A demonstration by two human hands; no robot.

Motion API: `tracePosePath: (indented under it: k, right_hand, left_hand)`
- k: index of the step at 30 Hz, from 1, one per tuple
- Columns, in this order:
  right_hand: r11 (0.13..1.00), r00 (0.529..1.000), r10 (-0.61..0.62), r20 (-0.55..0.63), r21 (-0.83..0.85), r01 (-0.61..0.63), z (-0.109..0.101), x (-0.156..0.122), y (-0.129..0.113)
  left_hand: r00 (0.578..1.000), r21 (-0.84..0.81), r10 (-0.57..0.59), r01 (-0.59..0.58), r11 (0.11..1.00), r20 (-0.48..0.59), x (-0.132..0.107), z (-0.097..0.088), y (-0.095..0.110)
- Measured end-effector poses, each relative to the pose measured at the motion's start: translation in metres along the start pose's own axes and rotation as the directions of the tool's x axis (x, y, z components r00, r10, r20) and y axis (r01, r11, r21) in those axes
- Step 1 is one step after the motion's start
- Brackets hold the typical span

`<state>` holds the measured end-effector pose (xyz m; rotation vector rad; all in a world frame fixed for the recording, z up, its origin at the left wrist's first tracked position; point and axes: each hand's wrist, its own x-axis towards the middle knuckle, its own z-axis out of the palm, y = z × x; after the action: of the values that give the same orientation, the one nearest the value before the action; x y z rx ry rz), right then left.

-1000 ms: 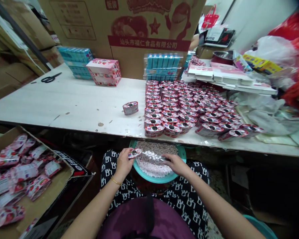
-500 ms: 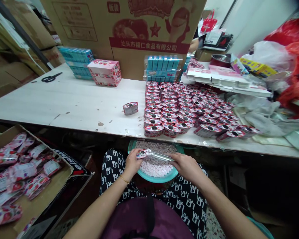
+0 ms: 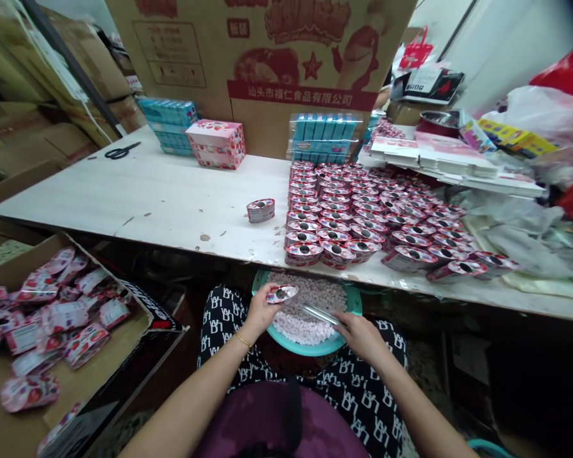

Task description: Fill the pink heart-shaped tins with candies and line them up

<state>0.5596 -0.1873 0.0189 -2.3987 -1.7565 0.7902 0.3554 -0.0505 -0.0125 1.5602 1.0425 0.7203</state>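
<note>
My left hand [image 3: 258,313] grips a small oval printed box [image 3: 284,293] by its left end, with the top facing up. In my right hand [image 3: 361,333] is a slim shiny metal scoop [image 3: 321,315], pointing left and apart from the box. Both hands are over a turquoise basin [image 3: 310,350] between my knees. Small pale pink and white pellets [image 3: 300,329] fill it. On the table in front stand rows of similar oval boxes [image 3: 335,231] with dark holes in their tops. A single oval box [image 3: 260,210] stands to their left.
At lower left is an open carton [image 3: 124,362] full of pink printed packs [image 3: 57,312]. Along the table [image 3: 172,197] stand blue packs [image 3: 322,135], a strawberry-print box [image 3: 217,144] and scissors [image 3: 122,151]. A large cardboard box [image 3: 262,121] rises behind. Plastic bags [image 3: 516,229] lie at right.
The scoop's tip has drawn away from the box, to the right and down. White pellets at the box's opening have gone from sight. The view has shifted slightly left.
</note>
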Motion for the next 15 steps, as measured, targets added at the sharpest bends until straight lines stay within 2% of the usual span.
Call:
tracePosePath:
  k: [2, 5, 7, 9, 12, 15]
  right_hand:
    - [1.000, 1.000, -0.003, 0.019, -0.021, 0.003, 0.010, 0.002, -0.001]
    - [0.999, 0.998, -0.019, 0.055, -0.025, 0.021, 0.025, 0.005, -0.004]
    - [0.999, 0.997, -0.032, 0.066, -0.009, 0.033, 0.031, 0.006, -0.006]
    - [0.999, 0.997, -0.054, 0.058, 0.009, 0.053, 0.035, 0.007, -0.010]
    - [0.996, 0.995, -0.086, 0.050, 0.036, 0.085, 0.038, 0.009, -0.015]
    - [0.992, 0.992, -0.112, 0.060, 0.062, 0.108, 0.040, 0.013, -0.019]
  left_hand:
    - [0.999, 0.048, 0.047, -0.046, 0.998, -0.012, -0.001, -0.012, 0.014]
    - [0.987, 0.148, 0.146, -0.135, 0.980, -0.061, 0.007, -0.044, 0.043]
    - [0.974, 0.254, 0.201, -0.169, 0.952, -0.104, 0.026, -0.066, 0.059]
    - [0.966, 0.354, 0.234, -0.180, 0.918, -0.113, 0.057, -0.082, 0.067]
    - [0.953, 0.465, 0.295, -0.228, 0.856, -0.075, 0.112, -0.085, 0.067]
    - [0.926, 0.547, 0.356, -0.236, 0.803, -0.123, 0.150, -0.077, 0.066]
